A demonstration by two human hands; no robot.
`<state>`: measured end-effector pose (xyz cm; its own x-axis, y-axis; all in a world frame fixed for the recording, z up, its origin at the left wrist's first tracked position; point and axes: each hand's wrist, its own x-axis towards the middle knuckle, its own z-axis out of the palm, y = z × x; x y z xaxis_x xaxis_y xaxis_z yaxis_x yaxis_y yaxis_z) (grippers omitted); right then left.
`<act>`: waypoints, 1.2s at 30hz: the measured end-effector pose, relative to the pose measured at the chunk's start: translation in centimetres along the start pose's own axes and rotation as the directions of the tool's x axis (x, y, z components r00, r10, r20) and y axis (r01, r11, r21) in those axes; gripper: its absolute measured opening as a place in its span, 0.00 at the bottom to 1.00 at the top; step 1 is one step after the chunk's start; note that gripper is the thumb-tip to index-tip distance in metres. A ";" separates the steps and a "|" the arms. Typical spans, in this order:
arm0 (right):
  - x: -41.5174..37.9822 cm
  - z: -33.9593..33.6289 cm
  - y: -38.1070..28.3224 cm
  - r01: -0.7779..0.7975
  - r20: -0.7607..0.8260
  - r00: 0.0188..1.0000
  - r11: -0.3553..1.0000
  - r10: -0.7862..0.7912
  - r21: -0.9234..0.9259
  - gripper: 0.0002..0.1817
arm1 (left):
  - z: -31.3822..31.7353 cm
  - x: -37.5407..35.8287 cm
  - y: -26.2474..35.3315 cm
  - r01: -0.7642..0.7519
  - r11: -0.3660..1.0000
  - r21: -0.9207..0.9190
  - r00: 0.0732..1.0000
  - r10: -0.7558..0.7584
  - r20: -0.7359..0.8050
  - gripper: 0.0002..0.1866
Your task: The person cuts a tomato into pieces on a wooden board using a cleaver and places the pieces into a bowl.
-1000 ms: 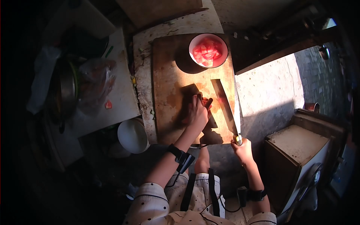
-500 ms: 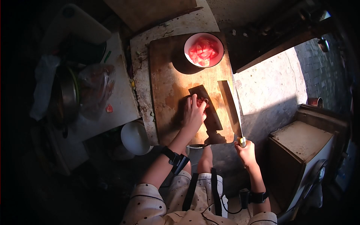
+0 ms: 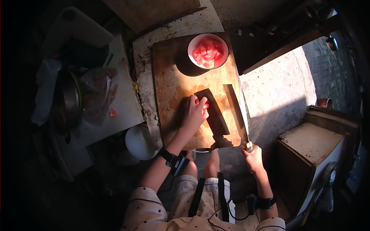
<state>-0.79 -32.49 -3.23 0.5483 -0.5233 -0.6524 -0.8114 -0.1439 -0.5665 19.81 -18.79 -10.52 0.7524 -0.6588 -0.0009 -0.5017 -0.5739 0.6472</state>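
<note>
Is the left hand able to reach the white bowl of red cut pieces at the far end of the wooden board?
Probably yes. The left hand rests on the wooden cutting board, and only bare board lies between it and the white bowl. The cleaver stands off to the right.

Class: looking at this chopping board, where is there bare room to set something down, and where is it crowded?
Bare: the board strip left of the bowl, above the left hand. Crowded: the near right, where that hand holds red pieces beside the cleaver in the right hand.

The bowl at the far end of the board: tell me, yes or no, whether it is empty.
No, the bowl on the cutting board holds a heap of red chunks, lit by the sun.
</note>
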 end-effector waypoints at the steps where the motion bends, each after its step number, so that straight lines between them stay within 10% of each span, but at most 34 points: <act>1: 0.0 0.0 0.0 0.001 0.000 1.000 1.000 -0.001 0.003 0.11 | -0.2 0.1 0.0 0.057 0.993 -0.100 0.998 -0.057 -0.004 0.17; 8: 0.0 0.0 1.0 -0.001 -0.014 1.000 0.998 0.001 0.056 0.10 | -3.5 1.5 0.9 0.029 0.995 -0.099 0.992 -0.040 -0.116 0.16; 11: -0.2 -0.1 1.4 0.005 -0.026 1.000 0.997 -0.004 0.072 0.11 | -5.3 4.6 1.9 0.209 0.862 -0.462 0.976 -0.216 0.039 0.12; 15: -0.2 -0.1 2.2 -0.039 -0.019 0.999 0.997 0.041 0.065 0.11 | -7.7 10.2 5.3 0.073 0.865 -0.497 0.986 -0.136 -0.093 0.09; 27: -0.8 -0.3 2.2 -0.026 -0.024 0.999 0.997 0.028 0.076 0.11 | -6.9 13.1 1.9 -0.262 0.959 -0.106 0.888 0.197 -0.415 0.14; 31: -0.6 0.0 2.8 -0.040 -0.016 0.999 0.996 0.042 0.081 0.12 | -6.1 6.5 0.6 0.034 0.964 -0.263 0.999 -0.040 -0.018 0.15; 36: -0.4 0.0 2.2 -0.054 0.005 0.999 0.994 0.054 0.097 0.11 | -1.7 3.0 -0.8 -0.012 0.992 0.124 0.998 0.004 0.065 0.18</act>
<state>-2.81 -32.58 -4.17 0.5048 -0.5263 -0.6843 -0.8164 -0.0336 -0.5764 23.17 -19.46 -9.78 0.7211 -0.6912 -0.0475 -0.5598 -0.6216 0.5479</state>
